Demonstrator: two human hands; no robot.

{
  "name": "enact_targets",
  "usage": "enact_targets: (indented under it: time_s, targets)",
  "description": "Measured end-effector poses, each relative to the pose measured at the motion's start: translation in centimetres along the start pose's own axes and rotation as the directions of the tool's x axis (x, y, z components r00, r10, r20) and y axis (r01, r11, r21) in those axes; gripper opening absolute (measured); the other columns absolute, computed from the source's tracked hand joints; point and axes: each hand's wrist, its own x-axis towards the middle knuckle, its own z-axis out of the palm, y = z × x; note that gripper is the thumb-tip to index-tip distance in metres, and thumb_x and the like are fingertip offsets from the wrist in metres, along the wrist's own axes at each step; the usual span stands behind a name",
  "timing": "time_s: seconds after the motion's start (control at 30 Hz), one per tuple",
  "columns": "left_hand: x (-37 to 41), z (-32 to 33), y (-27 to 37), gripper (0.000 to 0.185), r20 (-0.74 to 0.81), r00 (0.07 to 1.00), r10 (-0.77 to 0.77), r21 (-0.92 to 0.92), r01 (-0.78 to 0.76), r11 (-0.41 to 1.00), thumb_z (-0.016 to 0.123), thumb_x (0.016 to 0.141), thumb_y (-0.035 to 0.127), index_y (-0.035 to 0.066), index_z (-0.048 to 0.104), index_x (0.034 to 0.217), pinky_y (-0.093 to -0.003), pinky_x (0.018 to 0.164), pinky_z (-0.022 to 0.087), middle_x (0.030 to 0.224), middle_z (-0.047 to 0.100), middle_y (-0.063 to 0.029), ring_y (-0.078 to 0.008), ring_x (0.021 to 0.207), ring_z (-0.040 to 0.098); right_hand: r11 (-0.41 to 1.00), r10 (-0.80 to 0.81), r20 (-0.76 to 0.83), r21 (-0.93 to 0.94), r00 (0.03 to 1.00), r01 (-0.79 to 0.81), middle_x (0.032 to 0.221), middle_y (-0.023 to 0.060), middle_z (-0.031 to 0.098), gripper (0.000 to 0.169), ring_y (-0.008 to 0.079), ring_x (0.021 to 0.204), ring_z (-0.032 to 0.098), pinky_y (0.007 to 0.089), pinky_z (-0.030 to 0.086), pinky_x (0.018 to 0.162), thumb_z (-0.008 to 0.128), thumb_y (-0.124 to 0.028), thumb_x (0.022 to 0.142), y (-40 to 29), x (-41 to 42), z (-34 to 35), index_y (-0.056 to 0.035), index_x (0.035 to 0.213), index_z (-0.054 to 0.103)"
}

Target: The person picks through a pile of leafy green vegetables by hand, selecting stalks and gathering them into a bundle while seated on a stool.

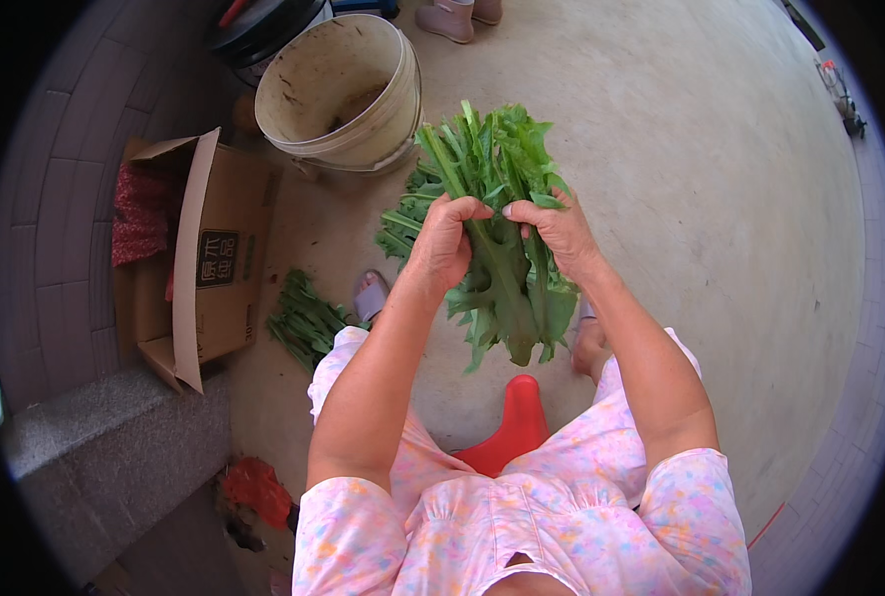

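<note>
A bundle of green leafy vegetable (509, 276), with jagged leaves and pale stems, is held in front of me above the floor. My left hand (448, 235) grips its left side, thumb pointing inward across the stems. My right hand (558, 227) grips the right side, its thumb close to the left one. The cut stem ends point away from me and leaf tips hang towards me. More of the leaves (405, 223) show beyond my left hand; whether they lie on the floor is unclear. Another pile of leaves (304, 316) lies on the floor beside my left foot.
A dirty white plastic bucket (338, 153) stands at the upper left, near an open cardboard box (230, 261) holding red netting. A red plastic seat (513, 425) is between my legs. A red plastic bag (257, 488) lies by a stone step (122, 447). Boots (446, 21) stand at the top.
</note>
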Motion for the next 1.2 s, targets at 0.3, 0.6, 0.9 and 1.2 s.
enact_targets:
  time_s: [0.3,0.6,0.9,1.2]
  targets:
    - [-0.7,0.7,0.9,0.026,0.111,0.989,-0.103,-0.107,0.115,0.988,0.058,0.076,0.012,-0.004,0.055,0.097,-0.0387,0.082,0.047,0.092,0.061,-0.0138,-0.0254,0.084,0.060,0.995,0.032,0.018,0.089,0.999,-0.034,0.072,0.0008,0.059,0.016,0.0096,0.061,0.052,0.0225,0.042,0.056,0.068,-0.005,0.069,0.7,0.5,-1.1,-0.0030,0.083,0.061]
    - [-0.2,0.4,0.3,0.031,0.046,0.998,-0.045,-0.043,0.047,0.998,0.059,0.080,0.019,-0.002,0.055,0.103,-0.0399,0.081,0.048,0.097,0.062,-0.0141,-0.0259,0.085,0.061,0.982,0.085,0.013,0.167,0.996,-0.086,0.074,0.0038,0.060,0.030,0.0107,0.059,0.053,0.0243,0.044,0.056,0.071,-0.003,0.066,0.8,0.6,-1.2,0.0008,0.092,0.056]
    - [0.1,0.0,0.4,0.028,-0.042,0.999,-0.001,-0.073,-0.002,0.997,0.061,0.080,0.018,0.000,0.056,0.100,-0.0377,0.079,0.050,0.094,0.062,-0.0103,-0.0211,0.084,0.061,0.992,0.049,0.045,0.112,0.998,-0.053,0.074,0.0031,0.060,0.021,0.0107,0.059,0.053,0.0237,0.043,0.055,0.070,-0.003,0.068,-0.4,0.6,-1.6,-0.0034,0.086,0.059]
    - [0.0,0.5,0.2,0.026,-0.083,0.989,0.121,-0.018,-0.123,0.992,0.062,0.080,0.015,-0.002,0.055,0.099,-0.0338,0.069,0.053,0.089,0.062,-0.0092,-0.0184,0.075,0.062,0.998,0.027,-0.065,0.050,0.998,-0.024,0.072,0.0021,0.059,0.017,0.0099,0.058,0.052,0.0231,0.042,0.056,0.069,-0.002,0.069,-0.5,0.4,-1.2,-0.0037,0.082,0.059]
